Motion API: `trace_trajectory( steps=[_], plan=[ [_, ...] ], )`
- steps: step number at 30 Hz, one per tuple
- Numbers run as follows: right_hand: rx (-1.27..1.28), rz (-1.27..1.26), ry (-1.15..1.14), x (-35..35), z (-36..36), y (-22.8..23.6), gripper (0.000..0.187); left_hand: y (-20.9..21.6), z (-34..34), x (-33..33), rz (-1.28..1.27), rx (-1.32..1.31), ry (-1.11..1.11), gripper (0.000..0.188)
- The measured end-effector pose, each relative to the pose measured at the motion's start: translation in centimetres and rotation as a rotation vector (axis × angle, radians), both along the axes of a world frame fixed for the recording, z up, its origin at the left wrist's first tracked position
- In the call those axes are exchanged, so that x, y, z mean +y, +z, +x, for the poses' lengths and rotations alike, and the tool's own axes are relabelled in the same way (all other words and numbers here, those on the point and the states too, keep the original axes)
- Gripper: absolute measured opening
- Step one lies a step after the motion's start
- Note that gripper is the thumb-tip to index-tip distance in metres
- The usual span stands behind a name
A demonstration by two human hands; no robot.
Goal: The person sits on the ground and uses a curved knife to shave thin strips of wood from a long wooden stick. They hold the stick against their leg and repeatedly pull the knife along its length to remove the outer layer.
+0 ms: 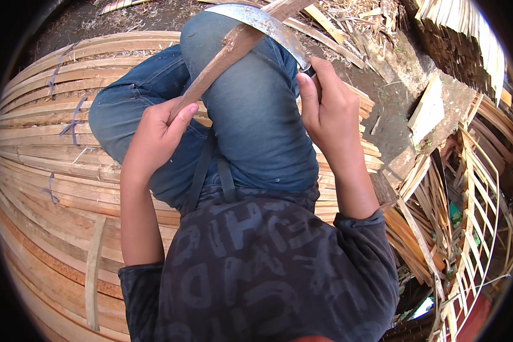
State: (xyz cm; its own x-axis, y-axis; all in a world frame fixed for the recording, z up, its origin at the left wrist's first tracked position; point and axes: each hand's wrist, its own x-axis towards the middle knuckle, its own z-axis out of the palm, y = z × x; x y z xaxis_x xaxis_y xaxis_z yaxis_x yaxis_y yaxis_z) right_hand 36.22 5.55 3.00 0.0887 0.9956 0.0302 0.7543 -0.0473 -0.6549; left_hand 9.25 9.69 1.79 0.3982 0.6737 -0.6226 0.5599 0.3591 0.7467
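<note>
My left hand (159,134) is closed around the lower end of a long wooden stick (215,71), which slants up and to the right over my raised knee. A rough notch or knot shows partway along it. In my right hand (330,102) is the dark handle of a sickle (288,43), thumb and fingers wrapped round it. Its broad, curved, rust-spotted blade arcs to the upper left and crosses the stick above the knee. Most of the handle is hidden by my fingers.
I sit cross-legged on long wooden slats (51,194), some tied with purple string (73,125). A loose short slat (94,273) lies on them. Wood shavings and offcuts (325,25) litter the ground ahead. To the right are a stone block (450,114), split strips (407,242) and a woven lattice (473,228).
</note>
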Motion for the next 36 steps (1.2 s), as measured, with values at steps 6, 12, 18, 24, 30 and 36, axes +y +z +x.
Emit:
trace_trajectory(
  steps=[6, 12, 18, 24, 30, 36],
  plan=[
    [-0.246, 0.063, 0.062, 0.7, 0.7, 0.1, 0.019, 0.7, 0.8, -0.7, 0.148, 0.111, 0.018, 0.031],
    [-0.426, 0.145, 0.079, 1.1, 2.3, -0.5, 0.018, 0.4, 0.8, -1.3, 0.239, 0.131, 0.016, 0.030],
    [-0.485, 0.233, 0.043, 1.6, 3.8, -1.2, 0.019, 0.5, 0.9, -1.1, 0.190, 0.121, 0.039, 0.032],
    [-0.715, -0.249, -0.633, -0.2, 22.0, 0.3, 0.036, 0.5, 0.3, -1.7, 0.104, 0.080, 0.070, 0.033],
    [-0.286, -0.071, -0.570, -4.2, 16.9, 1.4, 0.027, 0.2, 0.8, -1.7, 0.059, 0.078, 0.058, 0.033],
    [-0.066, 0.005, -0.124, -0.7, 2.9, 0.4, 0.016, 0.5, 1.2, -1.6, 0.118, 0.123, 0.067, 0.031]
  ],
)
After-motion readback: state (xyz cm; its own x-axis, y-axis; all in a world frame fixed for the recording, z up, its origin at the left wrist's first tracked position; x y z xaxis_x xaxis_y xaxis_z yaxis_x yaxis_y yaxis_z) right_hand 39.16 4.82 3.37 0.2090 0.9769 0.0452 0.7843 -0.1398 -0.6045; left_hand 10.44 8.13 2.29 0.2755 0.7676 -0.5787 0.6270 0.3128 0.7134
